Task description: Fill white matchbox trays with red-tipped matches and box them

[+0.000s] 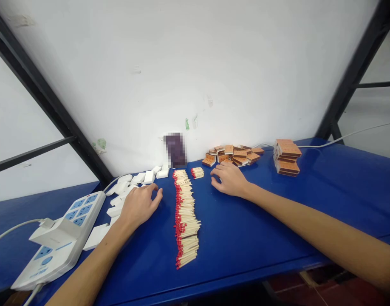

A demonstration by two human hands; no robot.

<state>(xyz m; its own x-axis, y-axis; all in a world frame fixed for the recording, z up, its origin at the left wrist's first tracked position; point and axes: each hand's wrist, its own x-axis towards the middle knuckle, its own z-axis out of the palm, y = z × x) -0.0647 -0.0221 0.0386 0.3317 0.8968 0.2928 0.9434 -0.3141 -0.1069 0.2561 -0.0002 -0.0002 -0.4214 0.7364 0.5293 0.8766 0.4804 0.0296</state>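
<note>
The blue tabletop [246, 233] carries a long row of red-tipped matches [187, 208], a small match bundle [198, 172] near its far end, white pieces [149, 177] and a power strip [69, 253] to the left, heaped matchboxes [240, 160] and a matchbox stack [287, 158] to the right.

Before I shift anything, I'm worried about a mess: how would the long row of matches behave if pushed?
The long row of matches would probably splay apart rather than slide as one, since the sticks lie loose with no visible binding. Each stick looks thin, so likely light and easily snapped.
</note>
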